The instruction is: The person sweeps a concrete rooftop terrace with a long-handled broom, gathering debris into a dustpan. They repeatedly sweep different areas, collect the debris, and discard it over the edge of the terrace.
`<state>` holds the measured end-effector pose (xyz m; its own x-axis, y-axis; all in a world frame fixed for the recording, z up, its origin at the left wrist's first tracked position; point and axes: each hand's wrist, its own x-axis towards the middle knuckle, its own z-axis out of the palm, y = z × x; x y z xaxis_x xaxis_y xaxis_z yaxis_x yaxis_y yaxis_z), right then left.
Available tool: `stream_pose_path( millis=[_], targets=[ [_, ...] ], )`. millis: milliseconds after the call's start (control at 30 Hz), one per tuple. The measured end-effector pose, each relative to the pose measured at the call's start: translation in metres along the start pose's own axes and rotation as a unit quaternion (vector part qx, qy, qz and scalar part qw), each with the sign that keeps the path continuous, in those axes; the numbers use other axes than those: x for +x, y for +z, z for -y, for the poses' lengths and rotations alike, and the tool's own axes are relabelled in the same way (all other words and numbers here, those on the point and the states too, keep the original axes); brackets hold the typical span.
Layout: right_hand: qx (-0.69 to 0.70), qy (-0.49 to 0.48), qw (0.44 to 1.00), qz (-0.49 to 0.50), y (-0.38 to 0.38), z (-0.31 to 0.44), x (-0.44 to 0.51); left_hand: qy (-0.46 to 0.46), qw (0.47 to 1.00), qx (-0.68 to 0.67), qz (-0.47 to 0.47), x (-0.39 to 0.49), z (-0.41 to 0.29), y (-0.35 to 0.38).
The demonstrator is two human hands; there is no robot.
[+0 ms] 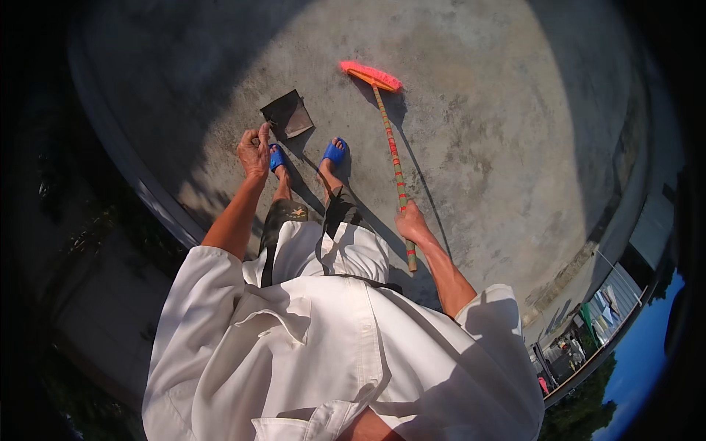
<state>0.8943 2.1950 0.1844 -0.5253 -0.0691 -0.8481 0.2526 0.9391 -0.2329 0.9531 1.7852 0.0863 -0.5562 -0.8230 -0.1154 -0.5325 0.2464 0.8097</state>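
My right hand [412, 221] is closed around the lower part of a broom's long handle, wrapped in green and red bands. At its far end, the push broom [372, 76] has an orange head with bright pink bristles, and its shadow falls beside it. My left hand [255, 154] is raised with curled fingers and the thumb up, at the near left corner of a dark, square dustpan [289, 114]. Whether the fingers grip a part of the dustpan is not clear. The pan shows in front of my feet, with a shadow along its near edge.
A blue slipper [277, 158] is on my left foot and another blue slipper [333, 151] on my right. Grey concrete ground [469, 154] spreads around me, partly shaded. A low concrete edge [138, 182] curves along the left. Assorted items lie by a corrugated structure at lower right.
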Motion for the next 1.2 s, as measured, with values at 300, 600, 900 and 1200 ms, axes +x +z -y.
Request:
stream_pose_path(
  millis=[300,600,900,1200],
  targets=[
    [0.352,0.031,0.906,0.231,0.006,0.043,-0.161,-0.098,0.988,-0.071,0.091,0.038,0.010,-0.029],
    [0.077,-0.148,0.986,-0.017,0.001,0.144,-0.076,-0.079,0.969,-0.230,-0.043,0.040,0.112,-0.194],
    [0.135,-0.141,0.981,-0.014,-0.022,0.303,-0.025,-0.106,0.942,-0.220,-0.231,0.033,0.147,-0.290],
    [0.067,-0.152,0.986,0.023,-0.065,0.479,0.119,-0.161,0.906,-0.216,-0.325,0.105,0.169,-0.288]
  ],
)
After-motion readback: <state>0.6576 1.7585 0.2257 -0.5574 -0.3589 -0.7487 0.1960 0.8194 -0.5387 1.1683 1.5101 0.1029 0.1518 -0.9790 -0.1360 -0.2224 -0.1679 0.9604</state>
